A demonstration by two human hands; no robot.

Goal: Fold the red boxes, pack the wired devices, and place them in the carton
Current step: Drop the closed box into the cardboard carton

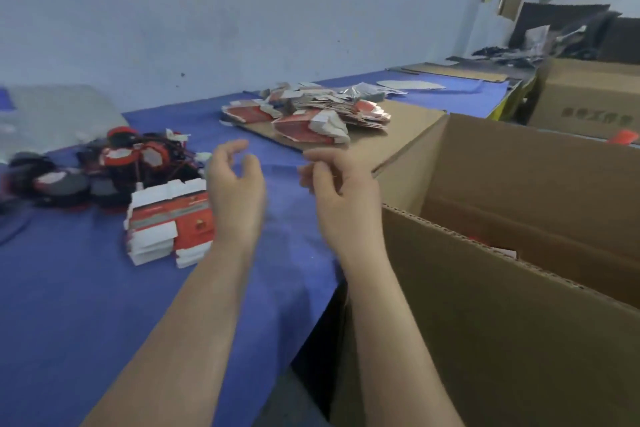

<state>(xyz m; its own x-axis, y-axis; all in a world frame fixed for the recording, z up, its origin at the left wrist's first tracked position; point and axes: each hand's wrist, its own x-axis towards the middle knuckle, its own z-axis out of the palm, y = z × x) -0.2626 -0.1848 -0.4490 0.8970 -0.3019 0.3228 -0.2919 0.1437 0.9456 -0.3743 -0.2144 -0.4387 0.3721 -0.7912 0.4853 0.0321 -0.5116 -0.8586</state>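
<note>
Left hand (235,191) and right hand (341,199) are held up empty, fingers loosely curled. Boxes (166,218) are stacked by the left, carton (485,322) set open alongside, likely for easy reach.

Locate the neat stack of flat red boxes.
Head view, left of centre on the blue table: the stack of flat red boxes lies beside the left hand, just in front of the wired devices.

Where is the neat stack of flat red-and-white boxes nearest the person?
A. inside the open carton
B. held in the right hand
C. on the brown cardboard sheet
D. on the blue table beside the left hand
D: the stack of flat boxes lies on the blue table, just left of the left hand and outside the carton.
</note>
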